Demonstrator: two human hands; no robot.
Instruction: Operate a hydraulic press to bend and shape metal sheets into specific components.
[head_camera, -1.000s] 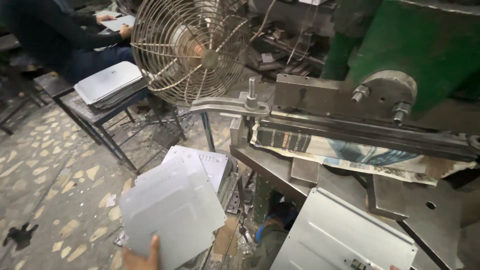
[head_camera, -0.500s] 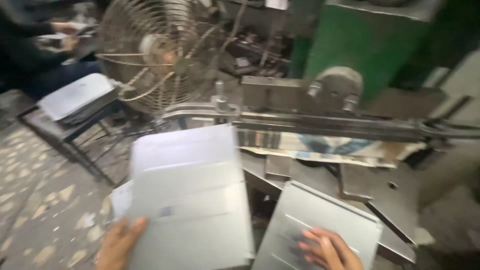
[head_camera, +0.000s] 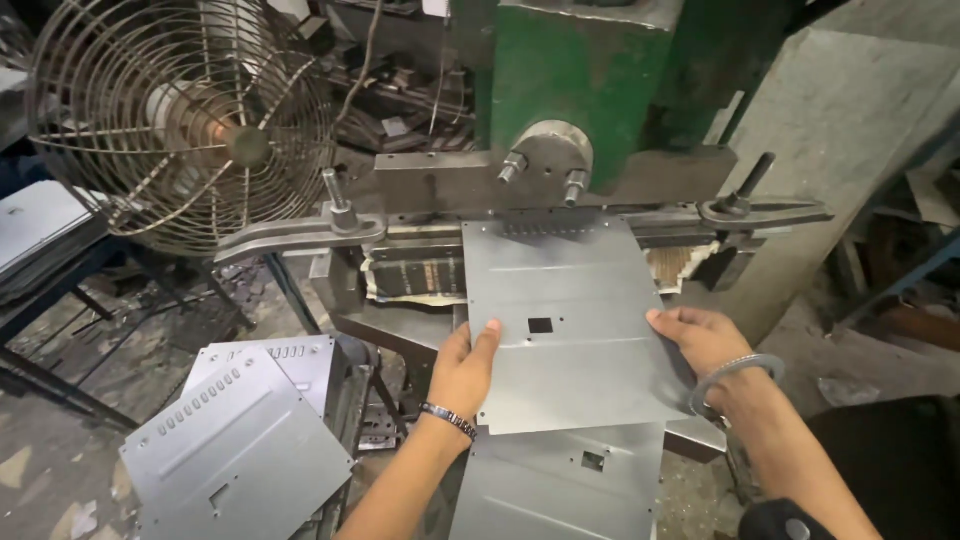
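Far left: wire-caged fan (head_camera: 185, 120), facing the camera, blades blurred. Below it, stack of punched sheet-metal panels (head_camera: 235, 450) with slot rows, lying tilted at lower left.

Centre: flat grey sheet-metal panel (head_camera: 575, 325) held level over the green press (head_camera: 600, 75) bed. Roughly rectangular, long axis running away from the camera toward the machine. Far edge with a row of small slots tucked in under the press head, just below the round boss with two bolts (head_camera: 545, 160). Small square cutout near the panel's middle, faint bend lines running crosswise. Near edge pointing back at the body, overhanging a second punched panel (head_camera: 560, 485) lying beneath it.

Left hand (head_camera: 468, 365) clamped on the panel's left edge near the near corner: thumb on top, fingers curled under, closed tight on the sheet. Bead bracelet on that wrist.

Right hand (head_camera: 705, 340) on the panel's right edge: thumb lying along the top face, fingers wrapped below, closed on the sheet. Steel bangle on that wrist.

Right of the press: curved clamp bar with an upright bolt (head_camera: 750, 205), then a grey wall slab
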